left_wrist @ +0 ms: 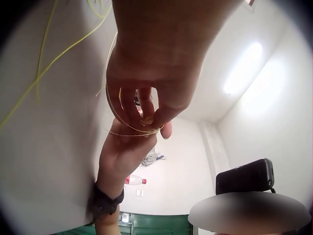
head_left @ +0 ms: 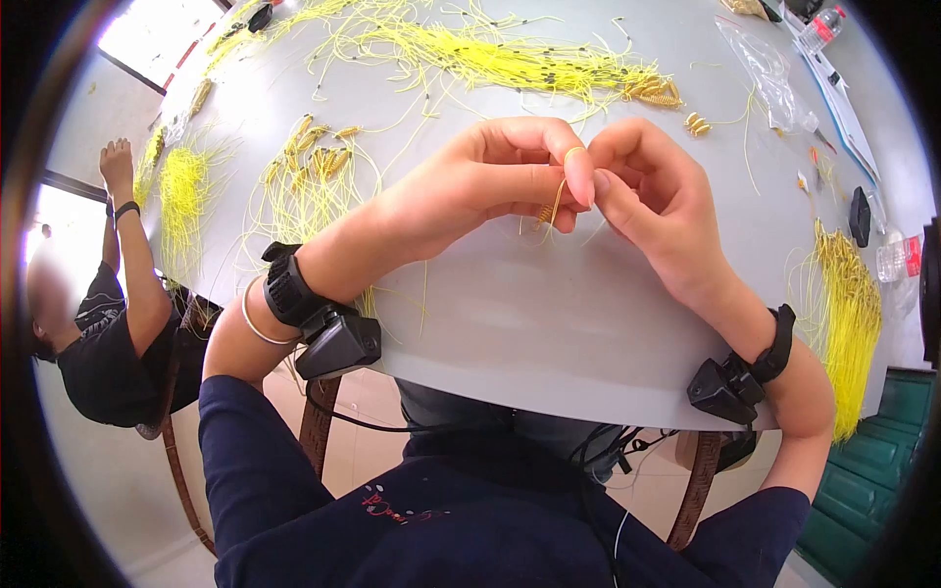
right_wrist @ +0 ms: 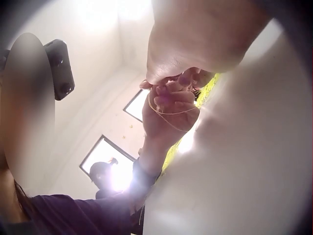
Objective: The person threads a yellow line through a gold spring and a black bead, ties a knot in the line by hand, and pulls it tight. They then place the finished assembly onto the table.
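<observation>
Over the near side of the grey table point(head_left: 549, 323), my two hands meet fingertip to fingertip. My left hand point(head_left: 500, 181) holds a small gold wire coil point(head_left: 545, 213) under its curled fingers, with a yellow line point(head_left: 560, 196) looping up past the index finger. Thumb and index finger of my right hand point(head_left: 657, 196) pinch the line right beside the left fingertips; the pinched end itself is hidden. From the left wrist, a thin loop of line point(left_wrist: 120, 134) hangs around the joined fingers. The right wrist view also has pale line point(right_wrist: 168, 114) crossing the left fingers.
Bundles of yellow line with gold coils lie at the back point(head_left: 510, 64), the left point(head_left: 309, 162) and the right edge point(head_left: 848, 304). A few loose coils point(head_left: 697, 124) sit beyond my right hand. Plastic bottles point(head_left: 821, 29) stand at the right. Another person point(head_left: 118, 333) sits at left.
</observation>
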### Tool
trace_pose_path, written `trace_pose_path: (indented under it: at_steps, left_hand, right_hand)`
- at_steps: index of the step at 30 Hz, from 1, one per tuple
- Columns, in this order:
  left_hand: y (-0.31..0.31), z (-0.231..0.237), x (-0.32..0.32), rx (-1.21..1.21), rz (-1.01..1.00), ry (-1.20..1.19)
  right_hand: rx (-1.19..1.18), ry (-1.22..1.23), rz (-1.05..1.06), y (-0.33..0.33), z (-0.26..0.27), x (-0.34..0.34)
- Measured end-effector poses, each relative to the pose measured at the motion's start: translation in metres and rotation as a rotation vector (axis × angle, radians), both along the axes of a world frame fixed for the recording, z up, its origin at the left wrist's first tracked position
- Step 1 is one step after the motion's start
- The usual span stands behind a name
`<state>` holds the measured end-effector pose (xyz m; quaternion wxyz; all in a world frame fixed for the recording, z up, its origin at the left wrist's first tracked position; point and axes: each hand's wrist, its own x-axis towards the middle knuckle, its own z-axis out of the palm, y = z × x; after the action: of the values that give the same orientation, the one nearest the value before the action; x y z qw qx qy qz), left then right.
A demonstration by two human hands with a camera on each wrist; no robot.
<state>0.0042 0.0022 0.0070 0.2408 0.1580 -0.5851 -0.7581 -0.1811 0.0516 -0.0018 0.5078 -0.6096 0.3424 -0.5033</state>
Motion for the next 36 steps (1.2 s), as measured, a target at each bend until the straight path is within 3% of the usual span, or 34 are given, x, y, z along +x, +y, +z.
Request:
trace_pose_path:
  at_steps: [6,9,22,25,27,30,36]
  left_hand:
    - [0.001,0.001,-0.001,-0.001,0.025,-0.014]
    - [-0.002,-0.005,0.001,-0.047,0.020,0.024]
    - [-0.011,-0.008,0.003,-0.130,-0.059,0.010]
    - [-0.011,-0.004,0.003,-0.168,-0.042,-0.047]
    - [-0.010,-0.003,0.003,-0.203,-0.061,-0.050]
    - [-0.009,-0.002,0.003,-0.211,-0.065,-0.067]
    - [-0.007,0.002,0.003,-0.151,-0.051,-0.087]
  right_hand:
    - [-0.130,0.216,-0.063,0.002,0.001,-0.006]
    - [-0.178,0.054,-0.056,0.000,-0.004,0.000]
    - [-0.087,0.042,0.066,0.001,0.002,-0.001]
    - [-0.003,0.033,0.046,-0.001,0.002,-0.005]
    - [0.336,-0.132,0.102,-0.002,0.001,-0.013]
    - [0.359,-0.155,0.020,-0.004,0.001,-0.010]
    - [0.137,0.064,0.099,-0.001,0.000,-0.005]
